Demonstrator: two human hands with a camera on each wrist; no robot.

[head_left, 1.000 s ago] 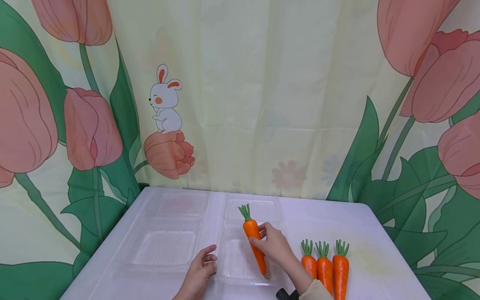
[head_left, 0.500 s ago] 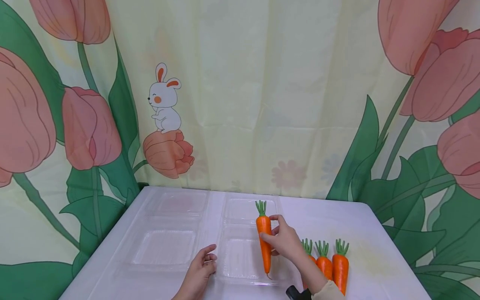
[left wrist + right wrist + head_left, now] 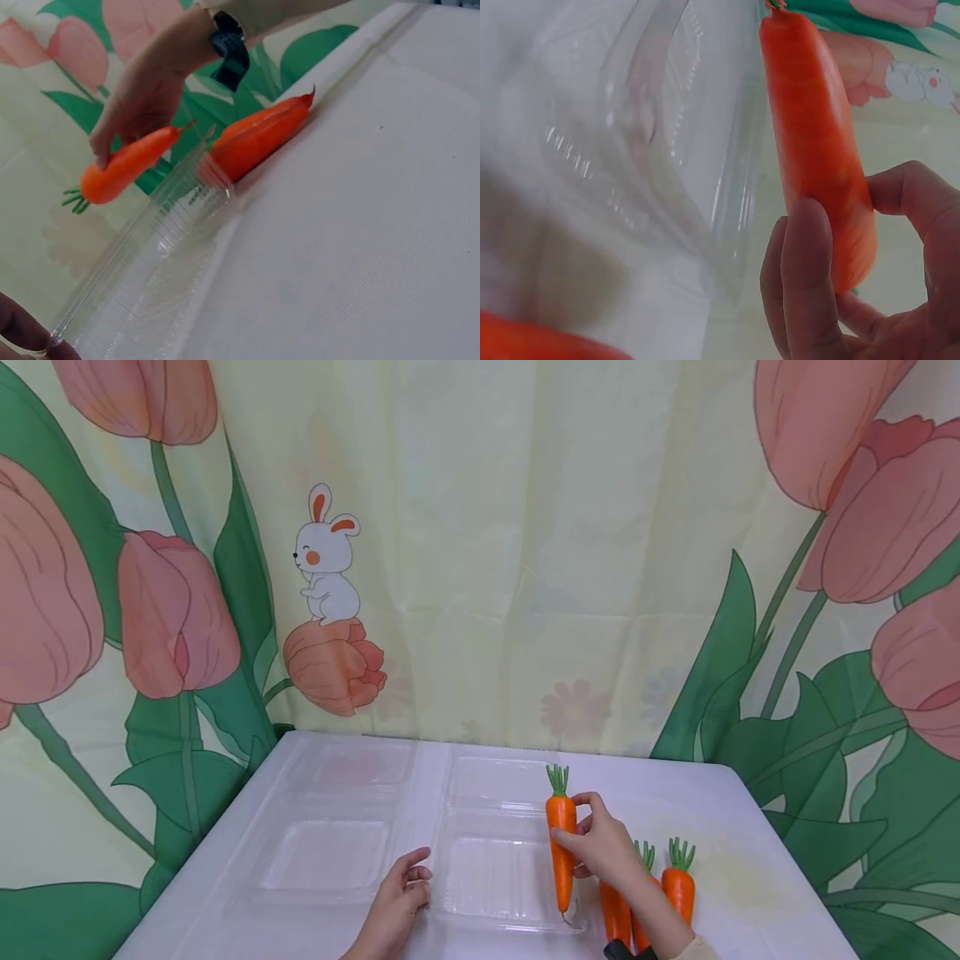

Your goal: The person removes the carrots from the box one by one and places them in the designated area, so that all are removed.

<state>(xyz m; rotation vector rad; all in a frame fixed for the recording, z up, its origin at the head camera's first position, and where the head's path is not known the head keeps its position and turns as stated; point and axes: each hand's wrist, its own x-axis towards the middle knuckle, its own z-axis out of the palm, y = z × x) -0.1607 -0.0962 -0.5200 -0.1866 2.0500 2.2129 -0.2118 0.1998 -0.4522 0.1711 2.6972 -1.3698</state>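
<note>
My right hand holds an orange carrot with green stubby leaves, pinched between thumb and fingers. The carrot hangs leaves-up over the right edge of a clear plastic hinged container, whose lid lies folded back. In the right wrist view, the thumb and fingers grip the leafy end of the carrot. My left hand is at the container's left edge; in the left wrist view its fingertips pinch the rim. Three more carrots lie to the right, partly hidden by my right forearm.
Another clear open container lies on the left of the white table. A curtain printed with tulips and a rabbit hangs behind the table. A dark strap is around the right wrist.
My right hand has moved to the right with the carrot, from above the container's middle to its right edge. The carrot has become more upright. My left hand has stayed in place.
</note>
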